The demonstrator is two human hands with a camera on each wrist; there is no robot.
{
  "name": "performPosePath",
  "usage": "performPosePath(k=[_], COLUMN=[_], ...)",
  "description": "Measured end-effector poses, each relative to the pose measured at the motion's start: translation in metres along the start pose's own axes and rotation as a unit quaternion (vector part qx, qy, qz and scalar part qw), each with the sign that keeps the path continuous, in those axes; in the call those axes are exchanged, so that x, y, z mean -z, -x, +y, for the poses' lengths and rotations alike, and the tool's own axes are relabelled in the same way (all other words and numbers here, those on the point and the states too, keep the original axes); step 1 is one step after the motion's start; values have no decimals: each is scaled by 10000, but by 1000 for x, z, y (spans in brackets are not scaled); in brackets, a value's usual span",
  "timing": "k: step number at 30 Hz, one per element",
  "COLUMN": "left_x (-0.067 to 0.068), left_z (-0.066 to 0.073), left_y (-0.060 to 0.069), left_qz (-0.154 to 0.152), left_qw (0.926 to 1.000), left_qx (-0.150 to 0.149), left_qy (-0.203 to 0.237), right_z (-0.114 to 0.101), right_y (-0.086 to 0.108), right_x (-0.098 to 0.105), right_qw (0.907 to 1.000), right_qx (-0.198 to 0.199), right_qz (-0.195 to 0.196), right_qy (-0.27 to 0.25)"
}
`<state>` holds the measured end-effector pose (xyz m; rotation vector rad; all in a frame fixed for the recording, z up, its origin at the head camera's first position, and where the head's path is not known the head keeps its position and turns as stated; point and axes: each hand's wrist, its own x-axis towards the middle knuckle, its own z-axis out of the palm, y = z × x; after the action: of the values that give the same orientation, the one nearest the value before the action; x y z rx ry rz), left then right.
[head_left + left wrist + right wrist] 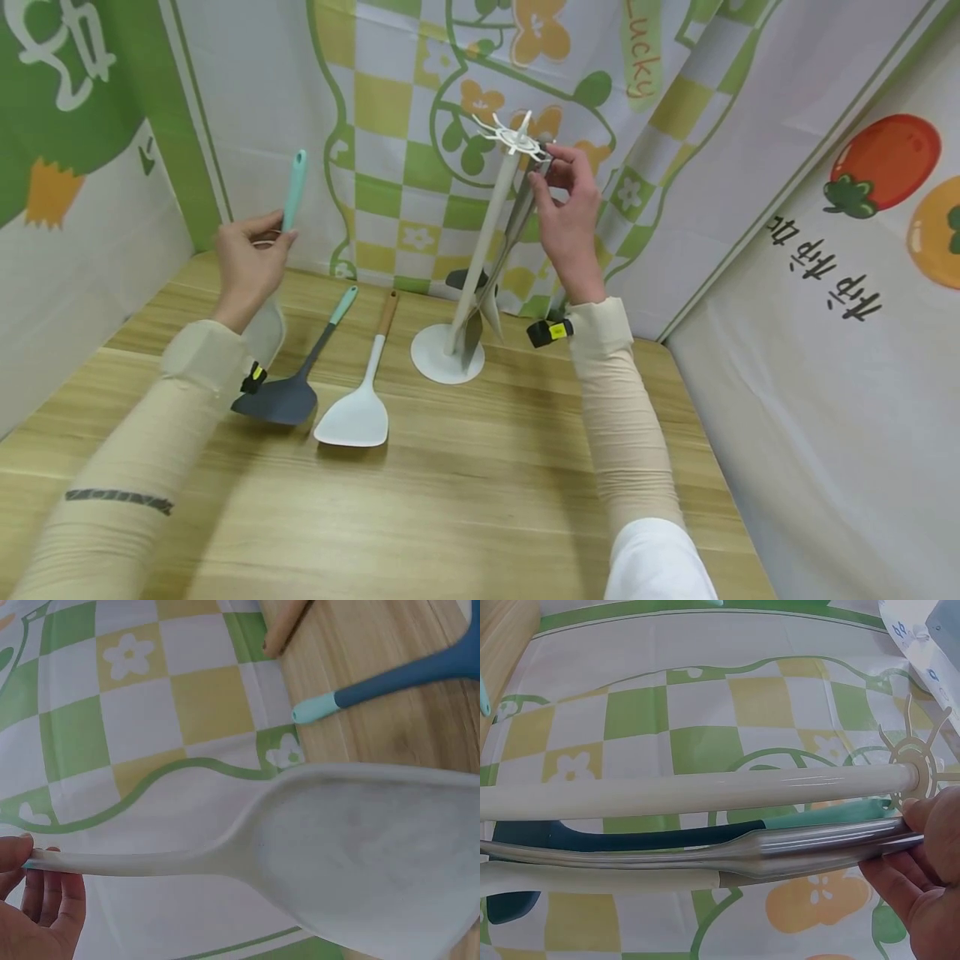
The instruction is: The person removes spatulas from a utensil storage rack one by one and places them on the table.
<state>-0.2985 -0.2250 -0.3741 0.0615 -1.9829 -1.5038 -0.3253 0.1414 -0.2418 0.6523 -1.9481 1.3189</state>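
While the left hand (250,257) pinches a mint-handled turner (295,190) blade-down over the tabletop (480,500), that's well left of the utensil rack (429,358), so the right hand (572,212) is the closer one, pinching a steel-handled utensil (817,841) just under the hooks (517,137), long axis slanting down alongside the white post (490,225).

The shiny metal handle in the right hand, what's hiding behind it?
Behind the metal handle, the right wrist view shows part of a mint handle and the patterned curtain. Whatever the metal handle covers can't be seen.
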Motion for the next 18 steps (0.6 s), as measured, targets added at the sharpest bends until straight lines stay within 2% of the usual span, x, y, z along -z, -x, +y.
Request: performPosePath(k=[5, 7, 15, 18], left_x=[7, 10, 25, 30], left_z=[-9, -12, -29, -36], left_y=[-2, -3, -4, -4], left_qz=[46, 65, -215, -283], left_qw=[9999, 9999, 9972, 9960], left_qx=[58, 107, 367, 494], left_qy=[-80, -112, -609, -690], right_z=[-19, -21, 6, 10], right_y=[4, 5, -1, -2], right_x=[1, 1, 1, 1], right_qw=[9999, 9999, 10000, 9999], right_qx=[-86, -87, 34, 98], right_qz=[-31, -45, -39, -62], right_qy=[55, 52, 8, -14])
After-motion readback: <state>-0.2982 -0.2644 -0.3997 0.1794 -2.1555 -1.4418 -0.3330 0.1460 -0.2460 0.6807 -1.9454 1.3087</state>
